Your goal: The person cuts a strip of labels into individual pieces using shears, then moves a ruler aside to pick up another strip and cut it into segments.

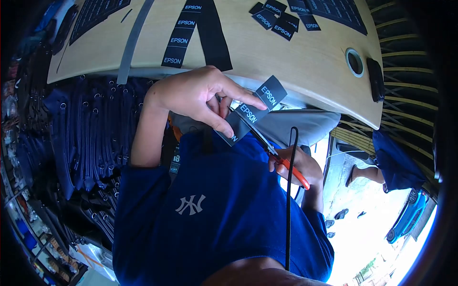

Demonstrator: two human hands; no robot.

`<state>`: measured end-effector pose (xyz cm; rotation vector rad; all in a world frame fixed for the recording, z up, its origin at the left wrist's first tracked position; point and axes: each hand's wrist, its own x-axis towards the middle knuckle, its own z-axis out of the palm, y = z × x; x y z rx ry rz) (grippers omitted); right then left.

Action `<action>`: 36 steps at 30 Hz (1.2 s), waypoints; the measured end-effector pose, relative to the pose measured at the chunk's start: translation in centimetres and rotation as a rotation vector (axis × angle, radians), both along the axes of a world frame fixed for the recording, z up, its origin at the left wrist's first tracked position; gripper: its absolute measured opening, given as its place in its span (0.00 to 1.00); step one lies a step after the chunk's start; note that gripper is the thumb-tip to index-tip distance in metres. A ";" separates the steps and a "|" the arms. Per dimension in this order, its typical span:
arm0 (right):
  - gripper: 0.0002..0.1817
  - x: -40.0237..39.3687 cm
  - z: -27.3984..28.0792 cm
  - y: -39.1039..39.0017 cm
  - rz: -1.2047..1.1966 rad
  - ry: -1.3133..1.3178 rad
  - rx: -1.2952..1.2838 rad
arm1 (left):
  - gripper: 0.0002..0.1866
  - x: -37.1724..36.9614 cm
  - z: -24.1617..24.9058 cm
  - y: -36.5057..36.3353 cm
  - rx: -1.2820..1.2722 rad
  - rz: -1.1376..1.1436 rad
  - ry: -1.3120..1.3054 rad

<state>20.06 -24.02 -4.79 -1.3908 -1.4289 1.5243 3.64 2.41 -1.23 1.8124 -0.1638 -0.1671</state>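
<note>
Two hands at work: left hand [191, 93] pinches an EPSON label strip [253, 110]; right hand [298, 167] grips orange-handled scissors [274, 152], apparently mid-cut; next snip needs alignment between labels.

Your wooden table [286, 57] carries a long strip of EPSON labels [183, 31] beside a plain black strip [213, 35]. Right of those lie loose cut labels [276, 19]; further right sits a round cable grommet [354, 62].

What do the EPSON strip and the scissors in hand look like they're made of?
EPSON strip: probably woven or satin label tape, matte black, white lettering, bending limply. Scissors: slim grey blades, likely metal; glossy orange handles, apparently plastic.
</note>
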 end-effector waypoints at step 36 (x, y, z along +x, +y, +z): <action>0.38 -3.2 -2.3 -1.6 -0.571 0.215 -0.059 | 0.18 5.8 0.6 2.0 0.135 0.928 -0.380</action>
